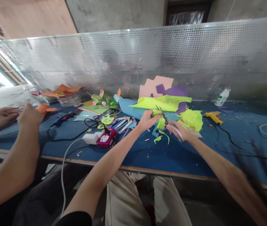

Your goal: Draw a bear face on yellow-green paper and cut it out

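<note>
My left hand is closed on a small piece of neon yellow-green paper above the blue table. My right hand grips metal scissors, whose blades point up and left into that paper. Small green offcuts lie on the table just below my hands. A larger sheet of the same neon paper lies behind them, and a crumpled neon pile sits to the right.
Another person's hands work at the left. Nearby lie a magenta device, a white adapter with cables, a yellow glue gun, a white bottle, pink and purple sheets, and a perforated metal screen.
</note>
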A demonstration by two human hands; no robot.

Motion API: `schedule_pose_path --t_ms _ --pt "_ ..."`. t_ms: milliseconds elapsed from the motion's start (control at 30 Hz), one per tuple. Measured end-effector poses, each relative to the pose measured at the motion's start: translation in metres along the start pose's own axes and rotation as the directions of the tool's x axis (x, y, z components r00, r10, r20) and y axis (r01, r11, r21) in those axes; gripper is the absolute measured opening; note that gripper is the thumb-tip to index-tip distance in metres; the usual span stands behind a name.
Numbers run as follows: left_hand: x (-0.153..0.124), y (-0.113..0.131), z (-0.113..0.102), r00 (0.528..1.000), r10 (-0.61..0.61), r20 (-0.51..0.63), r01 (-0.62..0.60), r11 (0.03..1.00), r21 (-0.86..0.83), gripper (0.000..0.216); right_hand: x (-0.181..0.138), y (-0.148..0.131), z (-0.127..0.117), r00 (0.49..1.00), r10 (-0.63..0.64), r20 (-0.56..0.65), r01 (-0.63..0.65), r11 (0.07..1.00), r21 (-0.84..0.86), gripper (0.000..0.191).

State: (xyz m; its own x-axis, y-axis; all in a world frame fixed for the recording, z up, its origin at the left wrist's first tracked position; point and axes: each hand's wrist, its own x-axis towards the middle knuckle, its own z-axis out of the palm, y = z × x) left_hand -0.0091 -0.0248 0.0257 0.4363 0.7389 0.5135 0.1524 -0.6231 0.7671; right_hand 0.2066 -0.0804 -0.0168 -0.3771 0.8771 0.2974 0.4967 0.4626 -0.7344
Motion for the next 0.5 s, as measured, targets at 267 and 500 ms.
schedule_pose_path --t_ms 267,500 --pt "0.000 -0.001 0.000 1.000 -0.008 0.027 0.008 1.000 0.012 0.043 -0.001 -0.010 -0.001 1.000 0.030 -0.004 -0.030 1.000 0.001 0.045" --pt "0.000 -0.010 0.003 0.999 -0.045 0.018 0.046 0.994 -0.098 0.045 -0.002 -0.011 -0.001 1.000 0.017 -0.024 -0.017 1.000 -0.025 0.049"
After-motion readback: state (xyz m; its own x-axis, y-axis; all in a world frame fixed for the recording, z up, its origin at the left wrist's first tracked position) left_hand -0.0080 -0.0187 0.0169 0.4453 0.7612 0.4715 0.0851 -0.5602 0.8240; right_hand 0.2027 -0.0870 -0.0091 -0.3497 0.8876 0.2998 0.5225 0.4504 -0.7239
